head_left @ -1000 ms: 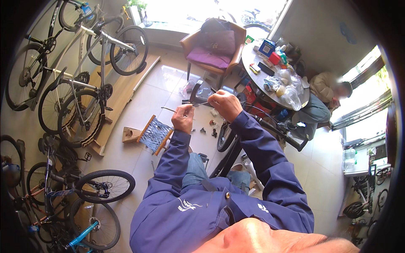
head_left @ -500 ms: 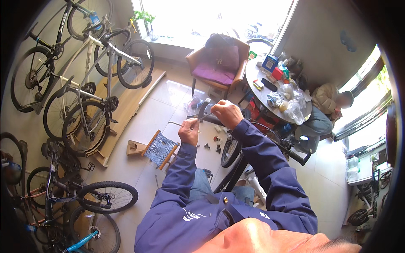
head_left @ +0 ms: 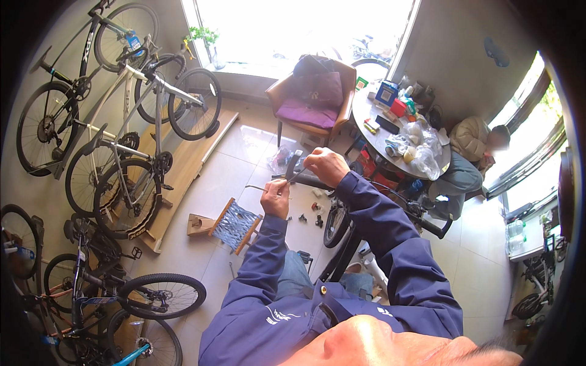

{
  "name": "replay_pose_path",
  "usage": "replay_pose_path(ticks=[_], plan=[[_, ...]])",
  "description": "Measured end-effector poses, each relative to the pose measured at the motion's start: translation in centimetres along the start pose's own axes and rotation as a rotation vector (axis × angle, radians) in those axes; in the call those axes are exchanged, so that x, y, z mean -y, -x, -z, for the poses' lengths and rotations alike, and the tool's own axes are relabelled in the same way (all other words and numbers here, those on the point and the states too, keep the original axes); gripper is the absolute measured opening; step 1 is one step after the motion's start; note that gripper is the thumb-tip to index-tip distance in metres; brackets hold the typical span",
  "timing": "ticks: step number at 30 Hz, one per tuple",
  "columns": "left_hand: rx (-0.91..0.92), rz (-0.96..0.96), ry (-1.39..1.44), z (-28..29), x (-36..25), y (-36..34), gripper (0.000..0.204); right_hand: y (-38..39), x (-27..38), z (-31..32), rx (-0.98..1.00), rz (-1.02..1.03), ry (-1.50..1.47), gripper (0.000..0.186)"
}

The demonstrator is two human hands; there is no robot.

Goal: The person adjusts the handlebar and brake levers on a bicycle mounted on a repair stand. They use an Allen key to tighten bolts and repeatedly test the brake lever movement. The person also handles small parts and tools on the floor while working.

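Both hands are raised close together in front of me, fingers pinched. My left hand (head_left: 275, 198) is closed on a thin cable-like piece (head_left: 254, 187), and one pale end sticks out to its left. My right hand (head_left: 328, 166), a little farther and to the right, pinches a thin dark length that runs toward the left hand. Whether this is the same piece I cannot tell. Just beyond and between the hands stands a dark curved strip (head_left: 293, 163) with a light tip. Below the right forearm is a bicycle with a black frame (head_left: 337, 263) and a black handlebar (head_left: 424, 221).
A low folding stool (head_left: 235, 226) with a woven seat stands left of my left arm. Small dark parts (head_left: 318, 221) lie on the tiles. Bicycles (head_left: 125, 116) line the left side. Ahead are an armchair (head_left: 310, 100) and a cluttered round table (head_left: 366, 125), with a seated person (head_left: 470, 141) beside it.
The view has shifted slightly. My hands stay near each other in much the same pinching pose, and the thin piece remains in the left one.
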State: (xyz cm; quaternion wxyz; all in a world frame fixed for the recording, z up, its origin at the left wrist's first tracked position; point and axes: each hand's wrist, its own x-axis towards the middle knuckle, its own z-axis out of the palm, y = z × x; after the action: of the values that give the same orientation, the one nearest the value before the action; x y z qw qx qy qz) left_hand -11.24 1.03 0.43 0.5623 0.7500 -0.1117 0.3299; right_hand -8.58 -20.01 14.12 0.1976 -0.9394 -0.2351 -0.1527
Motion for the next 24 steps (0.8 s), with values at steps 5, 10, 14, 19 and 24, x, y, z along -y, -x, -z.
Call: replay_pose_path(ticks=[5,10,14,19,24], plan=[[-0.014,-0.004,-0.005,-0.3,0.0,0.0,0.015,-0.5,0.0,0.3,0.009,0.004,-0.013,0.006],[-0.041,-0.006,-0.007,-0.6,0.1,0.3,0.013,-2.5,0.6,1.2,0.01,0.181,0.061,0.005],[-0.066,0.021,0.019,-1.0,0.2,0.5,0.012,-5.1,1.2,1.3,0.05,0.329,0.112,0.007],[-0.085,0.064,0.021,-1.5,0.1,0.9,0.012,-7.5,2.4,0.3,0.103,0.482,0.102,0.007],[-0.111,0.062,0.062,-1.7,-0.1,1.0,0.012,-7.1,2.2,0.8,0.139,0.465,0.189,0.006]])
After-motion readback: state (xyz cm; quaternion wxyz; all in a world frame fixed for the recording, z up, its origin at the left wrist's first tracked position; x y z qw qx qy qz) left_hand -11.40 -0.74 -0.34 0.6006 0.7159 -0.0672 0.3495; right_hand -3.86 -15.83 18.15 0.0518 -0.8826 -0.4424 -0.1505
